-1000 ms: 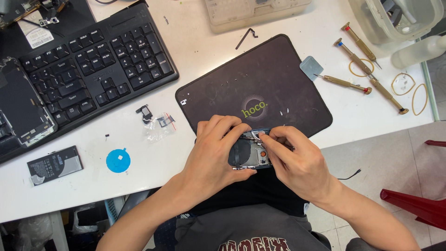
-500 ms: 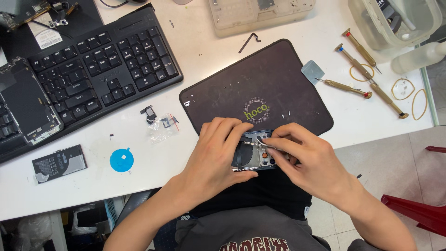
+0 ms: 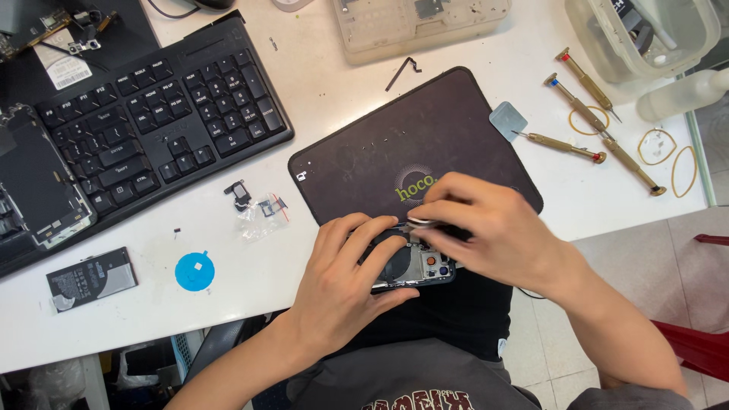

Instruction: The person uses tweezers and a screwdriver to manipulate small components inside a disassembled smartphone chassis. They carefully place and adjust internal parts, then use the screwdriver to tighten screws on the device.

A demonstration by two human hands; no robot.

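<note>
Opened black phone body with exposed metal innards (image 3: 410, 262), lying at the near table edge, long axis running three to nine o'clock. Cradled from seven o'clock by the left hand (image 3: 345, 285), fingers curled around it. Right hand (image 3: 486, 228), closing in from two o'clock, pinched on thin silvery tweezers (image 3: 420, 223) over its top edge. Dark rounded work mat (image 3: 380, 156) at twelve.

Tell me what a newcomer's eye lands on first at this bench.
First, the two hands at the table's near edge: the left hand grips an opened phone, while the right hand works over it with a thin tool, too blurred to identify. Behind them lies a dark work mat, with a black keyboard to the left and brass-handled screwdrivers to the right.
</note>
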